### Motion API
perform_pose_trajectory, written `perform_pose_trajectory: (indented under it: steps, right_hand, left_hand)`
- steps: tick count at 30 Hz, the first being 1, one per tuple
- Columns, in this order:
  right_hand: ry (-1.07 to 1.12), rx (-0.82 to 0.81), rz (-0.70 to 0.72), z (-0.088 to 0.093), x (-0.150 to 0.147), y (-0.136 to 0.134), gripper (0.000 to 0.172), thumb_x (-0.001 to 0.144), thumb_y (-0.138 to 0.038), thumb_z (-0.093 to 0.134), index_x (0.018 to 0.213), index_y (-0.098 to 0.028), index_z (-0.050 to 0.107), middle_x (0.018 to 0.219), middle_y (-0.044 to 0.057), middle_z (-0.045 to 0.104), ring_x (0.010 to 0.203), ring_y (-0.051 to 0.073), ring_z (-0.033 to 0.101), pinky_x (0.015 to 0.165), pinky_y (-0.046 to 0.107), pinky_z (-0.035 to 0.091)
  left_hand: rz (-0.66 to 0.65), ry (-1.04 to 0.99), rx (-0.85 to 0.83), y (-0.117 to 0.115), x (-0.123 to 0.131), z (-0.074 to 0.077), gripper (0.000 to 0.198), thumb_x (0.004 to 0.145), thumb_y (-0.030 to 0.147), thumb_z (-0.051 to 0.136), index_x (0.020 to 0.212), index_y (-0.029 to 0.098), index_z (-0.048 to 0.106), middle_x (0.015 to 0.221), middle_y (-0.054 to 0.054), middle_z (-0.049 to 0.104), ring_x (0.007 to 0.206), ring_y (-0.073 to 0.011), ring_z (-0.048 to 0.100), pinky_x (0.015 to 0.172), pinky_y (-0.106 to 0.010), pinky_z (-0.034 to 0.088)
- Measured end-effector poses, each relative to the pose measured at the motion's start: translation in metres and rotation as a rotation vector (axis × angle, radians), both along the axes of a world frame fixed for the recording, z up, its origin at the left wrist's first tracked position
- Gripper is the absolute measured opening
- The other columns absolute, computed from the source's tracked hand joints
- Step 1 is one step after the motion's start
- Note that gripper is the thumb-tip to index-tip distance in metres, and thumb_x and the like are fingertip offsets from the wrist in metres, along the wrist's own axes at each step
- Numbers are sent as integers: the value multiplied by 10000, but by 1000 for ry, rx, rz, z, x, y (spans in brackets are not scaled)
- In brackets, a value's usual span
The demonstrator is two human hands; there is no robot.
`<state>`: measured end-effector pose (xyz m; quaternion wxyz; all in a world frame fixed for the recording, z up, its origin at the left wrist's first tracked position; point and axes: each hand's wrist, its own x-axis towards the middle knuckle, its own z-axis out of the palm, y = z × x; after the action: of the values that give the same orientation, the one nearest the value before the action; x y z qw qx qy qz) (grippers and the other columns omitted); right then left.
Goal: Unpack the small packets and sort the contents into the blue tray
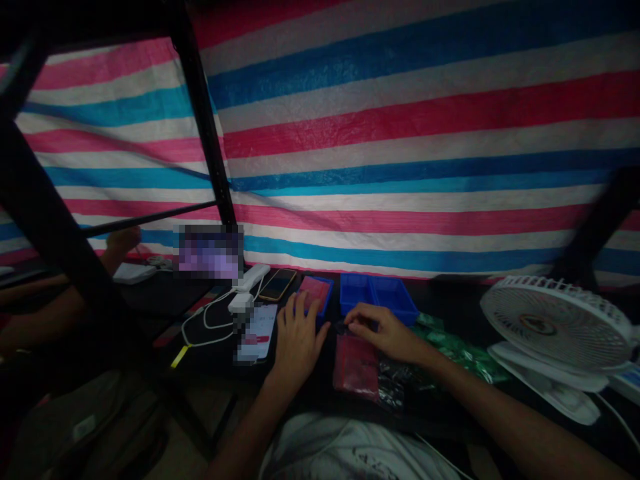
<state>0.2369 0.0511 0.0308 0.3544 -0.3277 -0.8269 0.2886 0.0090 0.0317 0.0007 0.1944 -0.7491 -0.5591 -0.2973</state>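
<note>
My left hand reaches forward with its fingers stretched out. Its fingertips lie at a small blue tray that holds red flat pieces; whether they press on the pieces is hard to tell. My right hand has its fingers bent into a pinch near a small dark glossy bit, and what it holds I cannot make out. Just under that hand lies a red flat packet on the black table. Clear crinkly plastic sits beside the packet.
A blue two-part tray stands behind my right hand. Green plastic packets lie under my right forearm. A white fan stands at right. Two phones, a white cable and a black frame post are left. Another person's hand shows far left.
</note>
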Motion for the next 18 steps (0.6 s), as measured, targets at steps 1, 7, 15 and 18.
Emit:
perform_pose_trajectory:
  steps: [1, 7, 15, 18]
  right_hand:
    - [-63, 39, 17, 1, 0, -3, 264, 970, -439, 608, 1039, -200, 697, 914, 32, 658, 828, 186, 592, 748, 299, 443]
    - [-399, 237, 70, 6, -2, -11, 533, 788, -594, 774, 1141, -210, 662, 1093, 70, 627, 1027, 264, 553, 889, 373, 417]
    - [-462, 184, 101, 5, -2, -9, 510, 826, -632, 715, 1132, -226, 676, 1029, 54, 645, 974, 249, 543, 866, 365, 396]
    - [-470, 160, 115, 2, -1, -7, 508, 832, -635, 706, 1128, -223, 686, 998, 54, 641, 951, 243, 538, 844, 358, 397]
  left_hand:
    - [-27, 14, -5, 1, -1, -1, 434, 959, 366, 591, 1360, 206, 549, 1461, -155, 499, 1352, -367, 417, 1075, -551, 389]
    - [-18, 16, -53, 2, -1, -6, 387, 969, 320, 573, 1344, 227, 553, 1374, -136, 577, 1235, -333, 522, 1045, -548, 411]
    - [-40, -49, -63, -1, 0, 0, 326, 978, 268, 550, 1299, 217, 575, 1336, -147, 558, 1238, -328, 508, 1016, -527, 445]
    - [-65, -86, -44, -3, 2, 1, 315, 990, 245, 519, 1301, 219, 563, 1362, -148, 537, 1284, -323, 482, 1041, -534, 432]
